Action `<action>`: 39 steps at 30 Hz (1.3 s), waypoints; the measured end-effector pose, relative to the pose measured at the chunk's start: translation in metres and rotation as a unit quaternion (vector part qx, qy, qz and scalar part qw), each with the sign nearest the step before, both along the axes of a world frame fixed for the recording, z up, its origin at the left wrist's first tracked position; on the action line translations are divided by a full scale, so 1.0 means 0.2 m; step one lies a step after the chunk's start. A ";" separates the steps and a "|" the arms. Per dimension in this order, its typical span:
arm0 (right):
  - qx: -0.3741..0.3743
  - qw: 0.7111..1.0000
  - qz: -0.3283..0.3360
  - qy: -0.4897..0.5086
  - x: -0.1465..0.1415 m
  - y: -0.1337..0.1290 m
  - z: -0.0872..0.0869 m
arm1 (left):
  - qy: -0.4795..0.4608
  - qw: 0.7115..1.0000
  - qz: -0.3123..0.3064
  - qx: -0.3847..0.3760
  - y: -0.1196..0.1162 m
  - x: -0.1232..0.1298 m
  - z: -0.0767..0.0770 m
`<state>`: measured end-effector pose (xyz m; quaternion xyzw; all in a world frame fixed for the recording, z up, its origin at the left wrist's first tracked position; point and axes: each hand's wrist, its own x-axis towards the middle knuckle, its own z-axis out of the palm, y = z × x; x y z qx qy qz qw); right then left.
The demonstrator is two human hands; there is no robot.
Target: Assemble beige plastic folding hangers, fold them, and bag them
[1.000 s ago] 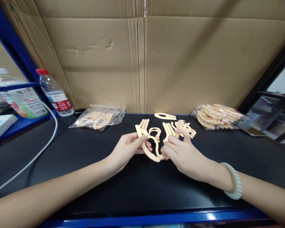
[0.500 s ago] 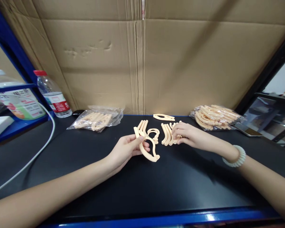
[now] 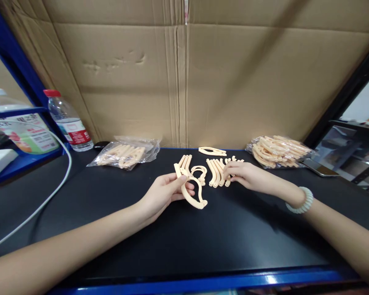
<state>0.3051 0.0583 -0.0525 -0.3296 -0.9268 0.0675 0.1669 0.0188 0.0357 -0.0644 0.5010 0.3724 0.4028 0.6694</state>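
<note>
Pinched in my left hand [image 3: 166, 189] is a cream plastic hanger assembly [image 3: 192, 200] with curved arms, held above the black tabletop. Behind it lie a few straight cream pieces [image 3: 187, 162] and some rounded hook pieces [image 3: 199, 172]. My right hand [image 3: 240, 173] rests at a row of curved cream arms [image 3: 214, 174], its fingers bent down over the right end of the row. Its fingertips are partly hidden, and I cannot make out whether they grip a piece. Small cream parts show just behind that hand.
A folded cream hanger [image 3: 212, 151] lies by the cardboard. Clear bags of cream parts sit at the left [image 3: 124, 155] and right [image 3: 278, 150], with a phone [image 3: 321, 168] beside the right one. A bottle [image 3: 69, 123] and white cable [image 3: 68, 164] are at left.
My right hand has shifted very slightly, and more of the small parts behind it show. My left hand holds the hanger assembly almost unchanged.
</note>
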 end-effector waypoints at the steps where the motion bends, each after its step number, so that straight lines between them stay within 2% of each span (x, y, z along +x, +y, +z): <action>1: 0.021 1.000 -0.008 0.009 -0.02 -0.02 0.00 | 0.004 1.000 0.001 0.005 0.00 0.00 0.00; 4: 0.096 0.994 -0.003 0.048 -0.12 -0.10 0.01 | 0.014 1.000 0.004 0.022 0.00 0.01 -0.01; 9: 0.185 0.977 0.110 -0.004 -0.32 -0.27 -0.03 | 0.014 0.999 -0.011 0.044 -0.01 0.02 -0.02; 12: 0.211 0.973 0.092 -0.020 -0.36 -0.30 -0.06 | 0.021 0.998 -0.028 0.055 -0.03 0.03 0.00; 16: 0.189 0.980 0.054 -0.004 -0.35 -0.29 -0.08 | 0.040 0.996 -0.034 0.071 -0.05 0.04 0.01; 18: 0.160 0.985 0.051 0.041 -0.35 -0.29 -0.08 | 0.050 0.994 -0.034 0.091 -0.05 0.04 0.00; 21: 0.098 0.983 0.008 0.157 -0.35 -0.29 -0.06 | 0.067 0.987 -0.042 0.138 -0.04 0.03 0.00; 23: 0.023 0.975 -0.012 0.221 -0.35 -0.29 -0.05 | 0.086 0.982 -0.046 0.161 -0.04 0.03 0.00; 25: -0.081 0.960 -0.003 0.266 -0.35 -0.28 -0.04 | 0.104 0.978 -0.046 0.177 -0.04 0.03 0.01; 28: -0.212 0.909 -0.020 0.359 -0.34 -0.25 -0.03 | 0.122 0.972 -0.036 0.197 -0.05 0.02 0.01; 32: -0.277 0.813 -0.106 0.502 -0.33 -0.22 -0.03 | 0.169 0.957 -0.002 0.236 -0.05 0.02 0.00; 34: -0.297 0.792 -0.135 0.516 -0.33 -0.22 -0.03 | 0.205 0.943 0.008 0.264 -0.04 0.02 0.00; 36: -0.342 0.790 -0.139 0.489 -0.34 -0.22 -0.04 | 0.246 0.921 0.016 0.302 -0.04 0.02 -0.01; 39: -0.420 0.791 -0.111 0.432 -0.36 -0.23 -0.04 | 0.314 0.857 0.041 0.406 -0.03 0.01 -0.02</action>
